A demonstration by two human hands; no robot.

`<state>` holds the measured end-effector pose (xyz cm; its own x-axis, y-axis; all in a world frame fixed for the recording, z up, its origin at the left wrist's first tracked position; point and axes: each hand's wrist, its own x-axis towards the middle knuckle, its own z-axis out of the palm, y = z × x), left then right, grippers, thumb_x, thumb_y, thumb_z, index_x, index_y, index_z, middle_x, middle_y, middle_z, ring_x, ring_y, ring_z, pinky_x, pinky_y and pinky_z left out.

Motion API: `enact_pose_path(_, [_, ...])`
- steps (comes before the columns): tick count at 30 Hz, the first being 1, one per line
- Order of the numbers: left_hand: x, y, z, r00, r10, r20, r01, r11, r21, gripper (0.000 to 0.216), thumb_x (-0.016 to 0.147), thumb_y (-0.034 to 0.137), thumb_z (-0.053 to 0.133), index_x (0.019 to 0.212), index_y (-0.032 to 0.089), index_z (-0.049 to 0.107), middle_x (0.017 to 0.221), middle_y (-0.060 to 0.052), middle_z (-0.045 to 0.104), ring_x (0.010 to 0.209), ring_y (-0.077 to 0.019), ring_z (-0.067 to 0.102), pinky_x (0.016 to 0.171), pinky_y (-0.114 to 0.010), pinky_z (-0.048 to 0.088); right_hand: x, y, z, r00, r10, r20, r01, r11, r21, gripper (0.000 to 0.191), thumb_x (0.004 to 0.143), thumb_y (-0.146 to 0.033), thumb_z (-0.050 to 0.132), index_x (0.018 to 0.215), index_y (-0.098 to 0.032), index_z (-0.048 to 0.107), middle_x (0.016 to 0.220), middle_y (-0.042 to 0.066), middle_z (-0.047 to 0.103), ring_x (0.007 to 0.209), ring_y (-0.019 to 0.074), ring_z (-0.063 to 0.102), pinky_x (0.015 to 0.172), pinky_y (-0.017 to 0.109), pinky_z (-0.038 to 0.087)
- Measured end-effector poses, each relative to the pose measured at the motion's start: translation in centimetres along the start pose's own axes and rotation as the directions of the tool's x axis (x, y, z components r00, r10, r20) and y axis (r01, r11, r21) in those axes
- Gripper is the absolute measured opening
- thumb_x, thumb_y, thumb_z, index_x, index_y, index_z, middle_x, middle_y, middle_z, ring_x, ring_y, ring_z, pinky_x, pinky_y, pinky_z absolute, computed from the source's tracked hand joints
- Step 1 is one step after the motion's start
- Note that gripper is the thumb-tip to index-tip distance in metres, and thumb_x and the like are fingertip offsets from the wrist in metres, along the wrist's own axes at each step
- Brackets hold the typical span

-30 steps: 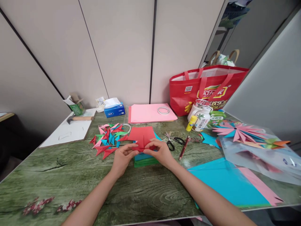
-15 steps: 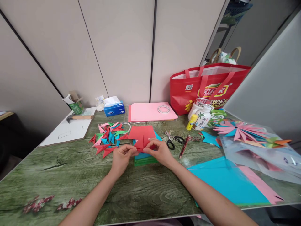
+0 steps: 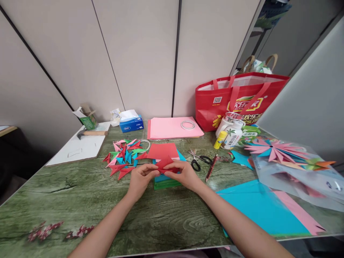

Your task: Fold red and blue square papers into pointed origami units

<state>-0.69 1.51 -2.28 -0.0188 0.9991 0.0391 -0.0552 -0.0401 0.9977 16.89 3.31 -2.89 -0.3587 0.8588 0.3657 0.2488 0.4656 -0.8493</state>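
Observation:
My left hand (image 3: 141, 178) and my right hand (image 3: 183, 173) both pinch a small red folded paper piece (image 3: 166, 165) held just above a stack of blue and green square sheets (image 3: 166, 181). A flat red sheet (image 3: 163, 151) lies right behind the piece. Left of my hands sits a pile of several folded red, pink, blue and green paper points (image 3: 123, 156). Black-handled scissors (image 3: 197, 160) and a red pen (image 3: 211, 167) lie just right of my right hand.
A pink paper stack with a tape ring (image 3: 187, 125) lies at the back, beside a blue tissue box (image 3: 131, 123) and a red bag (image 3: 238, 98). A glue stick (image 3: 220, 139) and white jar (image 3: 232, 136) stand right. A paper flower (image 3: 274, 149), large blue sheet (image 3: 262, 208), white board and hammer (image 3: 90, 133).
The red piece has been folded smaller between my fingers, from a wide flat shape to a compact one. My hands stayed in place.

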Motion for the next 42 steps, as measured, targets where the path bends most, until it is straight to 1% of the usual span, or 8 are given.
enact_pose_path(3, [-0.03,-0.03,0.06,1.000,-0.024,0.002,0.024,0.999,-0.037,0.014,0.055,0.023,0.073,0.066,0.015,0.068,0.061,-0.002,0.068,0.058,-0.0176,0.064,0.062,-0.030,0.053,-0.01,-0.02,0.05,1.000,-0.004,-0.016,0.004,1.000,-0.013,0.017,0.072,-0.031,0.063,0.081,-0.019,0.069,0.074,0.004,0.066,0.066,0.0152,0.057,0.059,0.025,0.042])
enact_pose_path(6, [-0.09,0.09,0.29,0.998,-0.051,-0.043,0.047,0.994,-0.094,0.016,0.053,0.023,0.074,0.065,0.015,0.068,0.060,-0.001,0.069,0.056,-0.0181,0.064,0.062,-0.032,0.054,-0.02,-0.17,0.12,0.999,0.013,-0.036,-0.014,1.000,-0.008,0.017,0.070,-0.032,0.064,0.079,-0.019,0.069,0.070,0.003,0.064,0.060,0.0135,0.054,0.054,0.024,0.040])
enact_pose_path(11, [-0.19,0.16,0.43,0.997,-0.047,-0.067,0.039,0.994,-0.103,0.021,0.052,0.023,0.075,0.069,0.014,0.067,0.062,-0.002,0.070,0.056,-0.0190,0.065,0.061,-0.031,0.054,-0.03,-0.53,0.28,0.996,0.062,-0.061,-0.059,0.997,0.040,0.015,0.068,-0.030,0.066,0.076,-0.017,0.069,0.067,0.002,0.063,0.055,0.0117,0.050,0.049,0.023,0.037])
enact_pose_path(17, [-0.23,0.12,0.37,0.998,-0.059,0.003,0.058,0.987,-0.147,0.044,0.059,0.023,0.073,0.100,0.016,0.059,0.058,0.001,0.069,0.058,-0.0181,0.066,0.066,-0.033,0.054,-0.05,-0.58,0.43,0.995,0.086,-0.059,-0.081,0.992,0.094,0.014,0.068,-0.027,0.066,0.077,-0.016,0.069,0.069,0.003,0.065,0.059,0.0132,0.054,0.052,0.024,0.040])
enact_pose_path(23, [-0.25,0.32,0.60,0.991,-0.124,-0.049,0.115,0.980,-0.161,0.030,0.051,0.025,0.077,0.073,0.012,0.060,0.062,-0.003,0.071,0.057,-0.0185,0.066,0.065,-0.032,0.054,-0.07,-0.24,0.48,0.993,0.101,-0.065,-0.093,0.988,0.123,0.016,0.066,-0.028,0.067,0.077,-0.016,0.069,0.073,0.004,0.067,0.063,0.0149,0.058,0.056,0.025,0.043])
enact_pose_path(31, [-0.33,0.04,0.50,0.995,-0.100,0.019,0.102,0.976,-0.193,0.023,0.056,0.022,0.074,0.071,0.012,0.060,0.064,-0.002,0.070,0.061,-0.0165,0.066,0.068,-0.032,0.054,-0.06,-0.11,0.48,0.990,0.126,-0.056,-0.116,0.980,0.161,0.016,0.066,-0.028,0.067,0.077,-0.016,0.069,0.074,0.004,0.067,0.066,0.0156,0.059,0.058,0.025,0.045])
enact_pose_path(36, [0.02,-0.10,0.13,0.988,-0.144,0.055,0.153,0.961,-0.232,0.029,0.055,0.021,0.075,0.080,0.013,0.063,0.069,-0.003,0.072,0.064,-0.0175,0.066,0.069,-0.033,0.054,0.00,0.03,0.16,0.991,0.120,-0.065,-0.109,0.983,0.150,0.015,0.066,-0.026,0.067,0.076,-0.016,0.069,0.074,0.004,0.067,0.066,0.0157,0.059,0.058,0.025,0.045])
enact_pose_path(42, [0.26,-0.30,-0.07,0.981,-0.193,0.036,0.196,0.961,-0.194,0.022,0.053,0.021,0.076,0.070,0.012,0.065,0.061,-0.002,0.070,0.056,-0.0161,0.065,0.061,-0.029,0.055,0.04,-0.05,0.24,0.989,0.139,-0.045,-0.130,0.978,0.160,0.014,0.064,-0.025,0.068,0.075,-0.016,0.069,0.074,0.004,0.068,0.067,0.0165,0.061,0.061,0.026,0.046])
